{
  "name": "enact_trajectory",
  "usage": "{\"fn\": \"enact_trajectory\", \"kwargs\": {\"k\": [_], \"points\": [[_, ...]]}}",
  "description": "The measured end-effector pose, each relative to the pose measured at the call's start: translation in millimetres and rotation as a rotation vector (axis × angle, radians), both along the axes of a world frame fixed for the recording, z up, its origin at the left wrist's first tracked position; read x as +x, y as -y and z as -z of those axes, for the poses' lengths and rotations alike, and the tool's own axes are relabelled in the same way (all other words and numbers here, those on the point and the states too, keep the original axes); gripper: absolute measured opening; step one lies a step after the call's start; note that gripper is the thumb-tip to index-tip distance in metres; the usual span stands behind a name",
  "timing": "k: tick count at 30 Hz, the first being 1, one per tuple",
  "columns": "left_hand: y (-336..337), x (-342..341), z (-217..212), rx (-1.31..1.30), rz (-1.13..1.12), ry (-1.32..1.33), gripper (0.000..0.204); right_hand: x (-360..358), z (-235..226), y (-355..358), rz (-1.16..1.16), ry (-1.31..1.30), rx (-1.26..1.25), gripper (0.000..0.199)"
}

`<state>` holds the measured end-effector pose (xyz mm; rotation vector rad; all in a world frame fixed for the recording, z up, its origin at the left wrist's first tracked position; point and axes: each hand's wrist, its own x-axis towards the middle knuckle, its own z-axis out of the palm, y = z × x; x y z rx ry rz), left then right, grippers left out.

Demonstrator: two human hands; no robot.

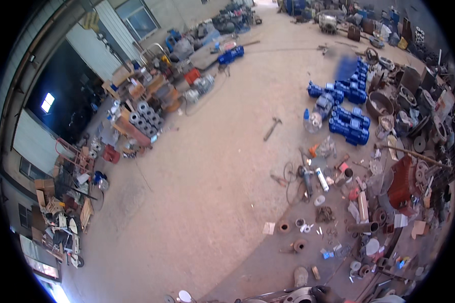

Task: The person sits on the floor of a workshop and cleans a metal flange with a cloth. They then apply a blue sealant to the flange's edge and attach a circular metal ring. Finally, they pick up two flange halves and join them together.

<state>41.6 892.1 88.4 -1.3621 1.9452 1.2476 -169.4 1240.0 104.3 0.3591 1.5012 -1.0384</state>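
At the bottom edge a dark gloved hand, seemingly my right hand point(322, 293), rests against a grey round metal part point(302, 295). The frame cuts off both, and its fingers do not show clearly enough to tell whether they grip the part. My left hand is out of view. Just beyond the part stands a worn shoe point(301, 276), with a small wooden-looking block point(315, 272) to its right. Farther ahead, rusty ring-shaped parts point(299, 246) lie on the floor near a square piece of card point(269, 228).
A power tool with a cord point(305, 181), a white tube point(322, 180) and a hammer point(272, 129) lie ahead. Several blue motors point(349, 125) stand at the right, beside cluttered metal parts and a red housing point(402, 182). Stacked parts point(146, 120) line the left.
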Motion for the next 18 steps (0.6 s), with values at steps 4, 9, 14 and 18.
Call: {"fn": "enact_trajectory", "kwargs": {"k": [4, 9, 14, 18], "points": [[50, -70, -91, -0.077, 0.017, -0.177, 0.076, -12, -40, 19, -0.134, -0.710, -0.089, 0.048], [111, -98, -158, -0.097, -0.109, -0.339, 0.077, -91, -219, 151, -0.297, -0.630, 0.128, 0.040], [241, -169, -140, -0.191, 0.108, -0.460, 0.080, -118, -77, 193, -0.449, -1.334, 0.225, 0.041], [341, -258, -206, -0.113, 0.177, -0.391, 0.072, -200, -74, 265, -0.041, -0.987, 0.136, 0.040]]}}
